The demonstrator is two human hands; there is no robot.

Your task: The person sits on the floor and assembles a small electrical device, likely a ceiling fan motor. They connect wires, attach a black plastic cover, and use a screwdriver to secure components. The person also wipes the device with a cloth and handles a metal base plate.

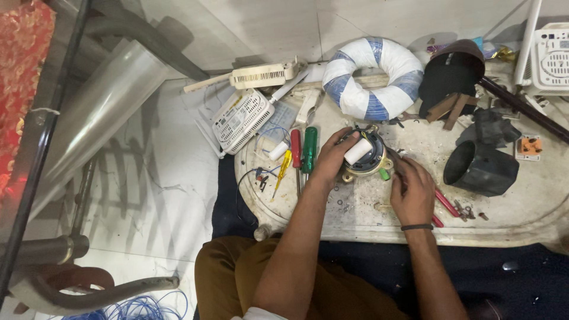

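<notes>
Currently, left hand: the left hand rests on the left flank of the small round motor, fingers curled around its edge and closed on it.
Right hand: the right hand sits at the motor's right side, fingers bent narrowly together toward the housing; whether they pinch anything cannot be told. A dark band circles the wrist.
Motor: lies near the middle of the pale, stained bench, between the two hands, with a white cylinder on top and a brass-coloured rim below.
Tools, left: a green-handled screwdriver, a red-handled screwdriver and a smaller yellow-handled screwdriver lie side by side just beside the left hand.
Tools, right: a red-handled tool lies on the bench, just beside the right hand.
Rear of bench: a white ring wrapped with blue bands lies behind the motor.
Right of bench: a black tubular housing lies on its side, well apart from the motor.
Left edge: a white vented box overhangs the bench.
</notes>
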